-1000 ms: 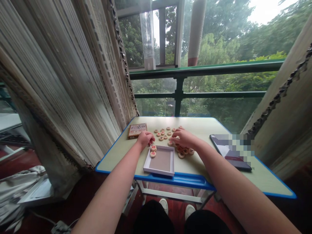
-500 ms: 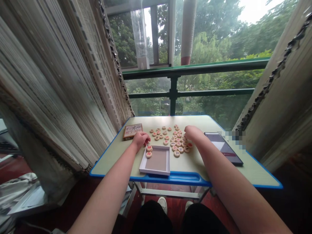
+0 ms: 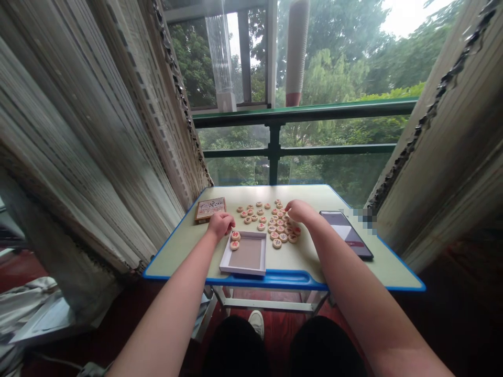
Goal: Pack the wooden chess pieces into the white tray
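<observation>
Loose pieces (image 3: 280, 229) lie beyond and right of the tray (image 3: 241, 272); two discs (image 3: 234, 236) inside, at its left. Left hand (image 3: 221, 224) by its far-left corner, fingers curled, grip unclear. Right hand (image 3: 299, 211) beyond, right; hold hidden. Best pinch rims singly.

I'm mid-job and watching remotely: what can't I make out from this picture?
Right hand, head view: whether it grips a piece; the hand itself covers the spot.
Left hand, head view: what, if anything, is under its curled fingers; the hand hides it.
Far pieces, head view: characters too small.
Box, head view: fine print blurred.
Beside the tablet, head view: pixelation masks whatever is there.
</observation>
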Demonstrator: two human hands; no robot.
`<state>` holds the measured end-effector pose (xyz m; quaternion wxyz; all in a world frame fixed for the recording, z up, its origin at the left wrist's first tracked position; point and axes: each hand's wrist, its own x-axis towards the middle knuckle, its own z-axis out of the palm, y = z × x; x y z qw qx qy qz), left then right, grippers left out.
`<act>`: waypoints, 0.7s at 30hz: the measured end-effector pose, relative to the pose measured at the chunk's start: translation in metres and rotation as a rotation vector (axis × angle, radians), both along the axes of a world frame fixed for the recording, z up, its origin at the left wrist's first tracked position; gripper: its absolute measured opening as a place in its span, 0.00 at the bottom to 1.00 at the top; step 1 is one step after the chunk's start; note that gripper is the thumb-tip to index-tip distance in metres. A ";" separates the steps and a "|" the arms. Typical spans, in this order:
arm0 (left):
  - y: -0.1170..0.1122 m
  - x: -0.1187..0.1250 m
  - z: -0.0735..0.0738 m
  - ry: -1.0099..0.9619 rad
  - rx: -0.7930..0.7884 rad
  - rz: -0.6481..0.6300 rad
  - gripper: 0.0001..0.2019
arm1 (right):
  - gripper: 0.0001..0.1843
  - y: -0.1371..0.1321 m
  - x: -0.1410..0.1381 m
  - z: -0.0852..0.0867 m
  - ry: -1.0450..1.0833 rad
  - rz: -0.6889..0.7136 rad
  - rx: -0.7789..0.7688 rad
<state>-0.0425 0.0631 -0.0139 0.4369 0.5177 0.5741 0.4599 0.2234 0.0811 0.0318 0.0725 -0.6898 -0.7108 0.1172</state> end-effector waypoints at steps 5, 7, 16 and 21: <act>0.013 0.012 0.004 -0.068 -0.053 0.047 0.06 | 0.19 -0.003 -0.007 -0.004 0.024 0.158 0.139; 0.018 0.014 0.003 -0.109 -0.012 0.104 0.07 | 0.20 -0.003 -0.011 -0.009 0.014 0.218 0.201; 0.015 0.003 0.004 -0.138 -0.001 -0.285 0.11 | 0.16 0.007 -0.014 -0.025 -0.013 0.230 0.209; 0.010 -0.005 0.014 -0.080 -0.094 -0.468 0.14 | 0.12 0.006 -0.012 -0.023 0.040 0.235 0.194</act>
